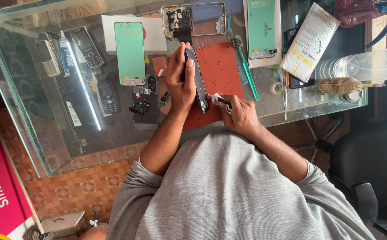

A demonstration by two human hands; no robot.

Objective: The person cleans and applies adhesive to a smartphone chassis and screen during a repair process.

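Soft, even daylight, bright across the glass table (33, 133), pale glare on the glass toward twelve and two o'clock — faint shadows only, sharp centre, slight wide-angle bending at the edges, darker around four o'clock.

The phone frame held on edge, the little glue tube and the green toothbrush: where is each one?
Phone frame (198, 78), head view: middle of its dark edge.
Glue tube (217, 98), head view: its white body, at the right hand.
Green toothbrush (248, 73), head view: mid-handle.

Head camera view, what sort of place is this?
Most likely a phone repair bench. A glass table holds old keypad phones, loose green screen panels and an opened phone frame, while the left hand holds a phone on edge.
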